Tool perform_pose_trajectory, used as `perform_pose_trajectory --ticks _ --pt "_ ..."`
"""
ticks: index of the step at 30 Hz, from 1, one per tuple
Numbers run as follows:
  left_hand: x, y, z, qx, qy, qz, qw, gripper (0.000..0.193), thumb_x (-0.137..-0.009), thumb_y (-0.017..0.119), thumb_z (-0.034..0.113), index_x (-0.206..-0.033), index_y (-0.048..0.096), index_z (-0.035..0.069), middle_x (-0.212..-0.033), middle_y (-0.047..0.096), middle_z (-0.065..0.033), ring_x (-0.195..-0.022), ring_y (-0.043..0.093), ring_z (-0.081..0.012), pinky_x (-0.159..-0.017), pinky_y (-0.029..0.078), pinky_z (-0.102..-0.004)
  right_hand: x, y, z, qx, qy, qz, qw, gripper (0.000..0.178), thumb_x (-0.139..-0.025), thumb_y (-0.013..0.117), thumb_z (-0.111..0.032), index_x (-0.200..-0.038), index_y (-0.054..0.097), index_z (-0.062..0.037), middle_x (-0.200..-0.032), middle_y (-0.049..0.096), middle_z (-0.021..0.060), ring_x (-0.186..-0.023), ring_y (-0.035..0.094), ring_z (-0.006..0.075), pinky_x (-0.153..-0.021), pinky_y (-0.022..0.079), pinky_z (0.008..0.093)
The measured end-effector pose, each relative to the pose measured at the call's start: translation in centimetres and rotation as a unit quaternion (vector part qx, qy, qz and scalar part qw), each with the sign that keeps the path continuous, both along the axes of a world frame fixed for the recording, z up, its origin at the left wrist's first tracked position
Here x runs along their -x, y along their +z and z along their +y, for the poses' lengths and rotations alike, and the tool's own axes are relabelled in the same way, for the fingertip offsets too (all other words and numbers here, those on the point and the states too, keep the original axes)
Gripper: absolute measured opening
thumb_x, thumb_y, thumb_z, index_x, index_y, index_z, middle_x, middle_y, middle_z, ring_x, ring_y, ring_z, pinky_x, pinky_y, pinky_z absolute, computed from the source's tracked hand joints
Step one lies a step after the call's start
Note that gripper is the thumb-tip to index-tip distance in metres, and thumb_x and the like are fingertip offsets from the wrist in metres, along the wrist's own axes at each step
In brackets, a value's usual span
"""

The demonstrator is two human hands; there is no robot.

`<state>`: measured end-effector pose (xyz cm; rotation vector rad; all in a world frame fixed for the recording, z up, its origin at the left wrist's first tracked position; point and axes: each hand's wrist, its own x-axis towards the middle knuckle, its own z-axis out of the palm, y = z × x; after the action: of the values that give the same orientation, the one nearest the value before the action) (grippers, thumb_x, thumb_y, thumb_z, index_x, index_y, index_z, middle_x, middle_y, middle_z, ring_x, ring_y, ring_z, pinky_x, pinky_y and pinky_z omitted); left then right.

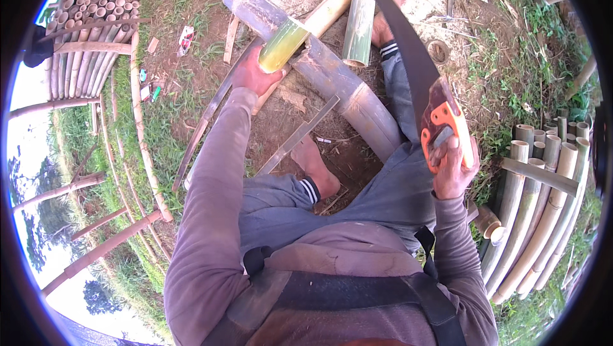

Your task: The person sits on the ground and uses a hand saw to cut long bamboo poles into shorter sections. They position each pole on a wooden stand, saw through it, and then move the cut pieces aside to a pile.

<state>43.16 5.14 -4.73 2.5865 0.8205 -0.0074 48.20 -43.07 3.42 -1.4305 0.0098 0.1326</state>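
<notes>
The person sits on the ground with both legs out in front. The left hand (254,73), at about 11 o'clock, is curled around a short green bamboo piece (283,45) and grips its near end. This piece lies tilted on top of a big grey bamboo pole (332,75). The pole runs from 12 o'clock down toward the middle, between the person's legs.

The right hand (451,167), at 3 o'clock, is wrapped tight around the orange handle of a curved hand saw (415,68). The dark blade goes up and left from the handle toward 12 o'clock. It is up in the air, well apart from the green piece.

One bare foot (314,166) rests on the dirt near the middle, just beside the big pole. The other foot (386,20) is near 12 o'clock, next to a cut green bamboo length (359,27) and a pale one (327,13).

At 4 o'clock a stack of bamboo poles (536,218) leans together. At 10 o'clock there is another pile of bamboo poles (96,7) with the round cut ends showing. Long thin bamboo strips (142,142) lie on the grass at 9 o'clock.
</notes>
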Motion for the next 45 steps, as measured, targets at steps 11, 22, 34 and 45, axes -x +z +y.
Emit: perform_pose_trajectory --ticks 11,22,34,45 --pt "2.1 2.6 -4.6 -0.021 -0.013 -0.005 1.0 0.092 -0.072 0.093 0.043 -0.15 0.052 0.015 -0.136 0.068 -0.0187 -0.122 0.068 -0.0402 -0.103 0.055 -0.0493 -19.5 -13.2 5.5 0.599 0.047 -0.306 0.739 0.061 -0.092 0.072 -0.033 -0.141 0.055 -0.0009 -0.127 0.066 0.0274 -0.105 0.07 0.0488 -0.091 0.058 0.0534" --pt "0.8 -0.3 -0.6 -0.004 -0.013 -0.065 0.998 0.086 -0.07 0.094 0.029 -0.145 0.053 0.013 -0.128 0.071 -0.0206 -0.116 0.07 -0.0413 -0.098 0.056 -0.0511 -12.4 -14.5 23.9 0.314 0.168 0.203 0.912 0.106 -0.084 0.08 -0.063 -0.147 0.037 0.0106 -0.138 0.062 0.0369 -0.132 0.063 0.0466 -0.112 0.049 0.0471" --pt "0.6 -0.2 1.0 0.004 -0.049 -0.076 0.996 0.083 -0.071 0.09 0.017 -0.142 0.05 0.005 -0.127 0.07 -0.0234 -0.117 0.069 -0.0415 -0.102 0.054 -0.0491 -15.5 14.4 -4.2 -0.318 0.021 0.204 0.926 0.062 -0.105 0.05 -0.058 -0.137 0.054 -0.0043 -0.104 0.068 0.0166 -0.086 0.07 0.029 -0.071 0.062 0.0445" --pt "7.5 6.6 -2.5 -0.062 -0.038 -0.177 0.982 0.087 -0.066 0.095 0.019 -0.141 0.052 0.008 -0.121 0.072 -0.0235 -0.111 0.071 -0.0445 -0.095 0.057 -0.0515 -1.8 35.2 -40.5 -0.023 -0.392 -0.339 0.855 0.057 -0.108 0.06 -0.039 -0.147 0.053 0.0013 -0.124 0.074 0.021 -0.108 0.073 0.0264 -0.097 0.058 0.0383"
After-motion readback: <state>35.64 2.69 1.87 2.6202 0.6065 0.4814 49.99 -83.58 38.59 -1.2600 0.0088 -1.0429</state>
